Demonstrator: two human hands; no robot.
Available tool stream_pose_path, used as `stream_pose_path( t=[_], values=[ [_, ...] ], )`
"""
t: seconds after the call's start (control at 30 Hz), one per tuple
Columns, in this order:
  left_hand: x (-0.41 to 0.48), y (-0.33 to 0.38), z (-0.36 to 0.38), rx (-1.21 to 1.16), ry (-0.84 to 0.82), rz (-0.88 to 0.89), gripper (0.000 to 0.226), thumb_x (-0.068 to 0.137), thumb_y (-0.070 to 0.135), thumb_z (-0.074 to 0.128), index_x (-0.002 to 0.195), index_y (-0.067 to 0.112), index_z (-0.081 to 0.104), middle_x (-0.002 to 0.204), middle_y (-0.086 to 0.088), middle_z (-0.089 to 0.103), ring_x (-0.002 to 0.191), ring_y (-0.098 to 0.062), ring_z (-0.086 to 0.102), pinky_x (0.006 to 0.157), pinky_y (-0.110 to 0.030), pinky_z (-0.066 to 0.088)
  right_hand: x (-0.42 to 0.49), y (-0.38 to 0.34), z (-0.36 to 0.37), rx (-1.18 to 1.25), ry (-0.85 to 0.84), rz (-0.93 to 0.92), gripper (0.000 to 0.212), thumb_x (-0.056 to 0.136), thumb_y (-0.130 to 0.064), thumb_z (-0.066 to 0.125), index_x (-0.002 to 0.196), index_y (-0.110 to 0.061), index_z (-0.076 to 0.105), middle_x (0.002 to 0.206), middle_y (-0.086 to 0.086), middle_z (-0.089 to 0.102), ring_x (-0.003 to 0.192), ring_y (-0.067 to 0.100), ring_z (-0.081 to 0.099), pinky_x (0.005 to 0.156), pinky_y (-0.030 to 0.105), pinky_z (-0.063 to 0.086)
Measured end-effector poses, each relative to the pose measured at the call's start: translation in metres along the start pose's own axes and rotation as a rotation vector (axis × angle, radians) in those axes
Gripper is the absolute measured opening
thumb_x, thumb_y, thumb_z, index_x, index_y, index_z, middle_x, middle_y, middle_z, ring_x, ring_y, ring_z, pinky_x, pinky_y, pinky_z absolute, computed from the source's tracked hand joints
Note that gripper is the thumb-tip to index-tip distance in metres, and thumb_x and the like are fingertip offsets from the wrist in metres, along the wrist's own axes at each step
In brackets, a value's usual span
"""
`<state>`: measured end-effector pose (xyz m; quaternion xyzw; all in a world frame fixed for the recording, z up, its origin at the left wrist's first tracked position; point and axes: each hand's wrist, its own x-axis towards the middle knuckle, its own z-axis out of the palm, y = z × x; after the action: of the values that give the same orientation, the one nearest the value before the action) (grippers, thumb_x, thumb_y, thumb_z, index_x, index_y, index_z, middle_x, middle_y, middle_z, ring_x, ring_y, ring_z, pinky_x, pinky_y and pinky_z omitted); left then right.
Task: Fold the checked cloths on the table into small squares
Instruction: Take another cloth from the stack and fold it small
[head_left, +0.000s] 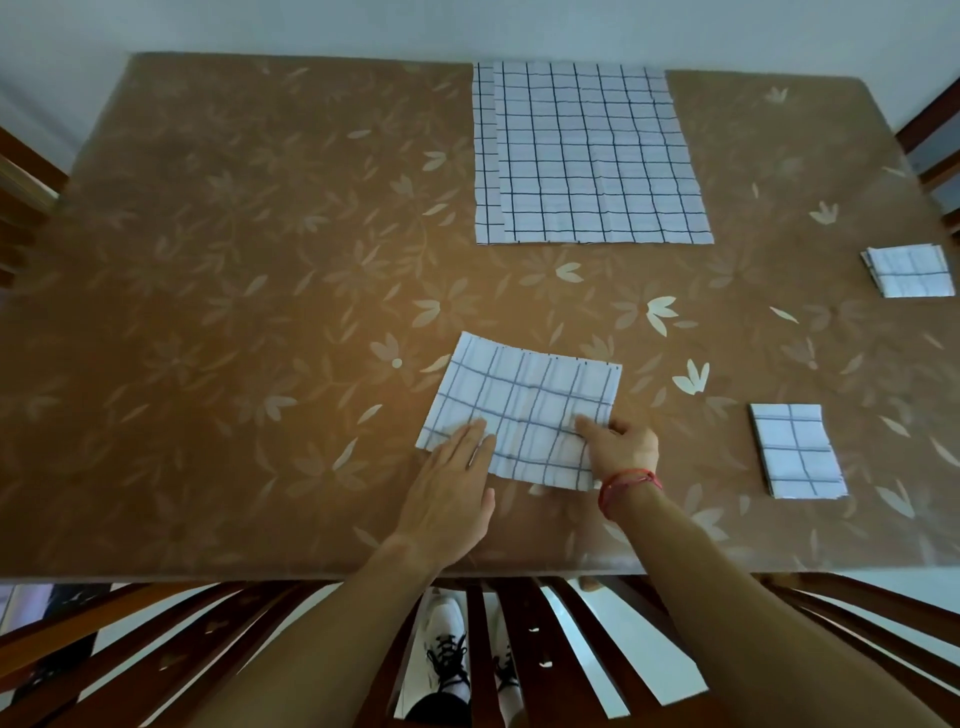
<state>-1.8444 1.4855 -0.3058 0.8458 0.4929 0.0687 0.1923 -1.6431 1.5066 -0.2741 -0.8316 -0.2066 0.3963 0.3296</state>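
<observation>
A white cloth with blue checks (524, 400), partly folded, lies near the front middle of the table. My left hand (452, 493) lies flat with straight fingers on its near left corner. My right hand (621, 449), with a red cord at the wrist, pinches the cloth's near right edge with curled fingers. A stack of unfolded checked cloths (592, 156) lies flat at the far middle. One folded square (795, 452) sits to the right of my right hand. A second folded pile (909, 270) lies near the right edge.
The table (234, 286) carries a brown floral cover under a glossy sheet. Wooden chairs stand at the left edge (21, 197), the far right (935, 135) and right below me (519, 649), where white shoes show through the slats.
</observation>
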Motion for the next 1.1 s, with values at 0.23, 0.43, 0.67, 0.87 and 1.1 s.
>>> stream_pose_path(
  t=[0.23,0.43,0.67,0.87,1.1],
  values=[
    [-0.011,0.004,0.004,-0.018,0.026,-0.025,0.062,0.079,0.014,0.072,0.135,0.001,0.05,0.138,-0.015,0.052,0.132,-0.028,0.045,0.11,-0.039,0.036,-0.042,0.019,0.005,0.428,-0.191,0.304,0.021,0.078,0.003,0.064,0.095,-0.01,0.065,0.092,0.012,0.067,0.083,0.03,0.067,0.054,0.035,0.058],
    [-0.027,-0.005,0.005,0.013,-0.053,-0.048,0.073,0.079,0.001,0.063,0.146,0.002,0.035,0.153,-0.015,0.034,0.144,-0.029,0.027,0.117,-0.04,0.027,-0.06,0.03,-0.004,0.336,-0.668,0.333,0.035,0.082,-0.004,0.066,0.116,-0.005,0.061,0.11,0.022,0.069,0.084,0.036,0.071,0.071,0.046,0.059],
    [-0.041,-0.017,0.0,-0.04,-0.079,-0.008,0.08,0.085,-0.005,0.05,0.155,0.011,0.012,0.162,-0.002,0.004,0.149,-0.014,-0.003,0.118,-0.024,-0.005,-0.024,0.08,-0.038,0.01,-0.574,0.465,0.022,0.095,-0.005,0.043,0.097,0.01,0.059,0.079,0.02,0.071,0.046,0.005,0.061,0.06,0.024,0.057],
    [-0.057,-0.036,0.006,-0.054,-0.097,0.092,0.089,0.077,-0.008,0.064,0.153,0.01,0.02,0.161,-0.003,0.014,0.147,-0.009,0.001,0.117,-0.02,-0.009,-0.044,0.05,-0.039,-0.491,-0.393,-0.216,0.022,0.087,-0.018,0.064,0.108,-0.016,0.056,0.095,0.002,0.054,0.089,0.019,0.054,0.067,0.013,0.044],
    [-0.066,-0.041,0.0,-0.021,0.066,0.067,0.051,0.08,0.017,0.071,0.127,0.0,0.059,0.132,-0.013,0.059,0.129,-0.026,0.047,0.117,-0.037,0.016,-0.036,0.059,-0.02,-0.706,-0.245,-0.873,0.03,0.067,0.0,0.071,0.087,-0.021,0.077,0.104,-0.004,0.072,0.088,0.023,0.063,0.064,0.035,0.059]
  ],
)
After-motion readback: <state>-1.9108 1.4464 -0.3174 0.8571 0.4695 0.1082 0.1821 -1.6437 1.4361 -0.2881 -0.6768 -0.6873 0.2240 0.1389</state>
